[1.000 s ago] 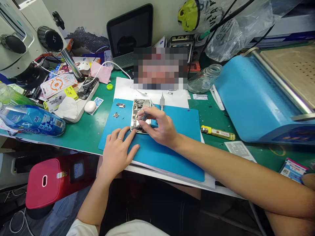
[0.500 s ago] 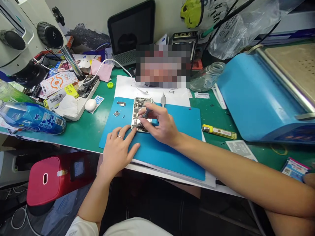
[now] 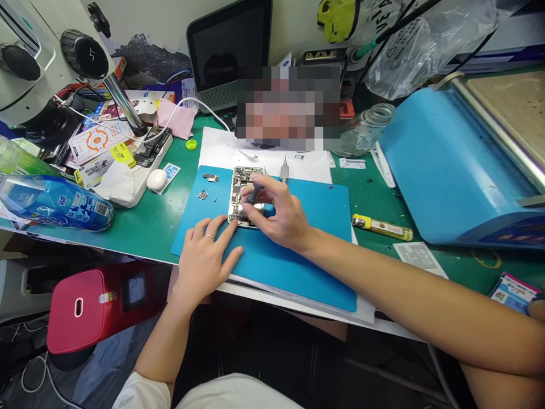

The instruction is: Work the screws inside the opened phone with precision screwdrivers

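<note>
An opened smartphone (image 3: 237, 196) lies on a blue mat (image 3: 317, 250), its inner parts bare. My left hand (image 3: 206, 258) rests flat on the mat with fingers spread, the fingertips touching the phone's lower left corner. In my right hand (image 3: 279, 213) a small grey screwdriver (image 3: 254, 193) is pinched, tilted over the lower half of the phone. Its tip is too small to make out among the parts. Two small phone parts, a metal-and-black piece (image 3: 210, 178) and a small module (image 3: 202, 195), sit left of the phone. A second grey screwdriver (image 3: 284, 170) is just beyond my right hand.
White paper (image 3: 217, 145) lies behind the mat. To the left are a blue bottle (image 3: 55, 203), a white earbud case (image 3: 156, 180) and a microscope (image 3: 85, 54). At right are a yellow-ended tool (image 3: 382, 226), a glass jar (image 3: 364, 133) and a large blue machine (image 3: 443, 176).
The camera view has shifted slightly. Both hands keep almost the same place at the phone, the right one still with the screwdriver on its lower half.
</note>
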Motion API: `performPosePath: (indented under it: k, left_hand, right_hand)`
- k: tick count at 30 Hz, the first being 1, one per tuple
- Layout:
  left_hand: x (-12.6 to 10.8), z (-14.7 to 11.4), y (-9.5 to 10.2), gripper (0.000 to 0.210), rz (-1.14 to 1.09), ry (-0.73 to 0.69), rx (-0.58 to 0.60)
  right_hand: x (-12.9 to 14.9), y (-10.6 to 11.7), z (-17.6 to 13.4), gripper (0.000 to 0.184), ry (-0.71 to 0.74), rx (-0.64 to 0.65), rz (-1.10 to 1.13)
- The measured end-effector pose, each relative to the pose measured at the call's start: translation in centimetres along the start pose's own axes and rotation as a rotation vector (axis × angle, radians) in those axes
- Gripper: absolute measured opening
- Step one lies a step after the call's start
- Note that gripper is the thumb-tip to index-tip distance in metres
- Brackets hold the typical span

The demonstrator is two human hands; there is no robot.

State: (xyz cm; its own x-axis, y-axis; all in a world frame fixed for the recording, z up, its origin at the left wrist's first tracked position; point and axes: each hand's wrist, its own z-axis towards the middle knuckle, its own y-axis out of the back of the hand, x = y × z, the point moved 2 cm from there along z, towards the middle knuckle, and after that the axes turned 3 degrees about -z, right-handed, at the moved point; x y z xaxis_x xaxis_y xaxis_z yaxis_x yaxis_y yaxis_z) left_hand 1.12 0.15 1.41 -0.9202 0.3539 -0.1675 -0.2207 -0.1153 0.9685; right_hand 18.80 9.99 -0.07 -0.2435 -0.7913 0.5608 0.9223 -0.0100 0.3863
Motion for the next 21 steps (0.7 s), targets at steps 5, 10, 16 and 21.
performPosePath:
  k: [5,10,16,21]
  left_hand:
    - [0.03,0.03,-0.07,0.050,0.002,-0.001,0.002]
    - [0.07,-0.05,-0.08,0.050,0.004,-0.002,0.004]
    - [0.09,-0.07,-0.07,0.049,0.010,-0.004,-0.003]
    - [0.06,-0.05,-0.06,0.049,0.002,-0.004,-0.010]
  right_hand:
    - [0.16,-0.05,-0.06,0.055,-0.051,-0.004,0.039]
    - [0.17,-0.08,-0.18,0.057,-0.055,-0.035,0.073]
    - [0.07,-0.12,-0.20,0.052,-0.067,0.011,0.087]
    - [0.11,-0.07,-0.20,0.055,-0.060,0.014,0.069]
